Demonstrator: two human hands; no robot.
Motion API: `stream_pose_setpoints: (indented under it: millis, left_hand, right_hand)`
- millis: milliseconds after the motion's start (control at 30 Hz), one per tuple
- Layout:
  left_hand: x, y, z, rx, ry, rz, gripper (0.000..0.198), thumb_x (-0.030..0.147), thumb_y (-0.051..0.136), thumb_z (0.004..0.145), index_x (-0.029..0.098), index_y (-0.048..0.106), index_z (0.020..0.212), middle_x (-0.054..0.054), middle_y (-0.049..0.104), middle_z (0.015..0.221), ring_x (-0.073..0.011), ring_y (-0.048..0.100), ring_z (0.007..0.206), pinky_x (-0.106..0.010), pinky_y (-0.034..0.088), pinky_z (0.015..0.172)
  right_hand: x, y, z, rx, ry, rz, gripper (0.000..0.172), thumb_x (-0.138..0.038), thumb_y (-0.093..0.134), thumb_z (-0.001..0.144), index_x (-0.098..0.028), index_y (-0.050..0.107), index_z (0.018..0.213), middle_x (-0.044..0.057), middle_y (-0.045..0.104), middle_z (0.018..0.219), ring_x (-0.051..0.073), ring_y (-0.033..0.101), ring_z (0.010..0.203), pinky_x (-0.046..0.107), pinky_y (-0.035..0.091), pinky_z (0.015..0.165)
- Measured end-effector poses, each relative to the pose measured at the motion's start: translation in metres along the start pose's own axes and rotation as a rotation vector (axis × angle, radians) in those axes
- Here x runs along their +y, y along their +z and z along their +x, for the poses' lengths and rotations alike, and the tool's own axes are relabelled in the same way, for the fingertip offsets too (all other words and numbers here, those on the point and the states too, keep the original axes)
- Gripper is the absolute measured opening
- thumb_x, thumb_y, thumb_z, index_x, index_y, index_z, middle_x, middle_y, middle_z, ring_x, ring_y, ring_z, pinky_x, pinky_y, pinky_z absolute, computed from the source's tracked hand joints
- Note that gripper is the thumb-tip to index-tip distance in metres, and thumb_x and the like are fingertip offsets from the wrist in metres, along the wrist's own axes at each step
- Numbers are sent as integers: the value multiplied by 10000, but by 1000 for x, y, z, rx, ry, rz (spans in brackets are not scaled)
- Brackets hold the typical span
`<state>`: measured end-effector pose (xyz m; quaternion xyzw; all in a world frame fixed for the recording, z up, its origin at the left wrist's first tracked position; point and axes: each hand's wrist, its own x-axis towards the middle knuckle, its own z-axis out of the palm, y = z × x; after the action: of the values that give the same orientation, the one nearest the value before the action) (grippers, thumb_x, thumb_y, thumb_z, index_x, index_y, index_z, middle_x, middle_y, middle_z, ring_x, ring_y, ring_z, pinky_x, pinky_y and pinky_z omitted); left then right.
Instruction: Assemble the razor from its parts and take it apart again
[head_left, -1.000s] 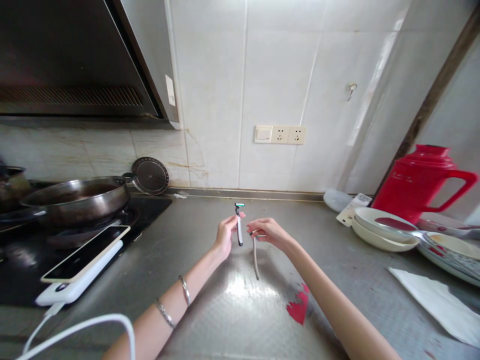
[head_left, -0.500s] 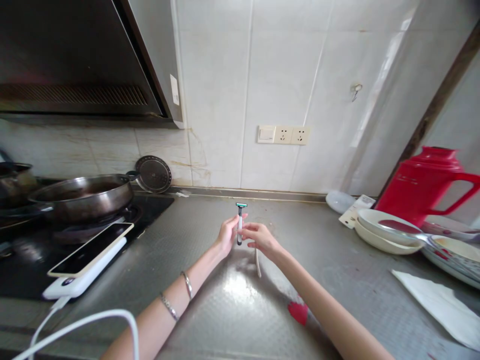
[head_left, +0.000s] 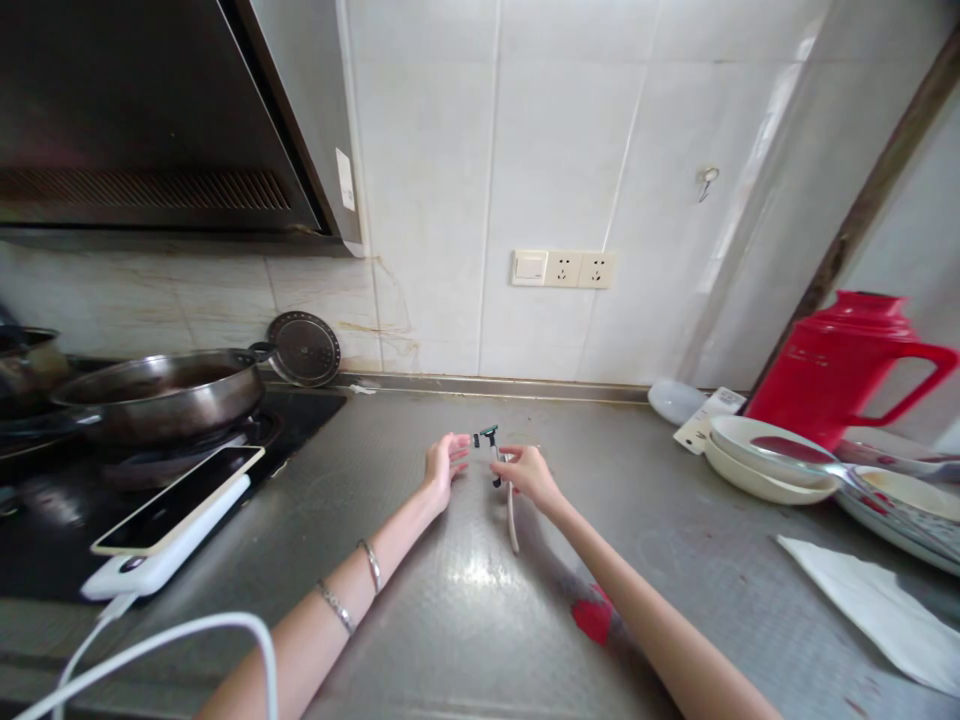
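My right hand [head_left: 525, 472] pinches a small razor [head_left: 491, 447] with a green and black head, holding it upright over the steel counter [head_left: 465, 610]. A second, thin grey handle [head_left: 511, 520] lies on the counter just below that hand. My left hand [head_left: 442, 465] hovers a little to the left of the razor, fingers loosely apart and holding nothing. Two bracelets sit on my left forearm.
A phone on a white power bank [head_left: 169, 520] with a white cable rests at the left by the stove, where a steel pan [head_left: 157, 392] sits. Right of me are a red jug [head_left: 840, 365], stacked dishes [head_left: 765, 460] and a white paper [head_left: 870, 605]. A red patch [head_left: 592, 618] marks the counter.
The razor passed from my left hand to my right hand and sank lower. My left hand let go and opened.
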<state>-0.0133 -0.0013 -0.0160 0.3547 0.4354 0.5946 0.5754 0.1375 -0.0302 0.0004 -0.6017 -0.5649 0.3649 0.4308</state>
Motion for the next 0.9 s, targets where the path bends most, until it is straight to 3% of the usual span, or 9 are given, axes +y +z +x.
stream_pose_setpoints:
  millis: [167,267,400,600,900]
  left_hand:
    - [0,0,-1,-9,-5,-24,311,393,510,703,131,663,772,-107,675,906,-178,615,775,-266,443,643]
    - [2,1,-2,-3,-35,-42,293,373,502,704,131,661,749,-109,678,886,-173,615,742,-269,445,631]
    - [3,2,-4,9,-57,-54,274,329,479,712,126,661,736,-105,673,883,-158,609,718,-254,443,606]
    - [3,2,-4,-1,-68,-75,233,282,473,699,127,647,717,-93,669,832,-146,603,690,-233,437,567]
    - [0,1,-2,-40,-61,-61,214,310,510,694,134,630,708,-84,665,793,-145,606,660,-234,447,557]
  right_hand:
    - [8,4,-1,-5,-36,-245,537,-172,572,597,-91,594,1128,32,647,590,133,542,421,220,379,430]
    - [8,5,-3,30,-114,-370,519,-190,584,592,-101,606,1103,100,687,804,191,622,648,238,418,556]
    - [5,7,-9,32,-167,-525,507,-194,583,617,-119,574,1119,140,665,965,244,603,897,258,409,694]
    - [-5,10,-22,-51,-170,-721,507,-152,529,679,-140,466,1181,145,654,915,251,614,857,267,376,657]
    - [-1,14,-22,-91,-206,-788,412,-168,516,712,-140,505,1122,145,646,912,246,610,845,266,358,645]
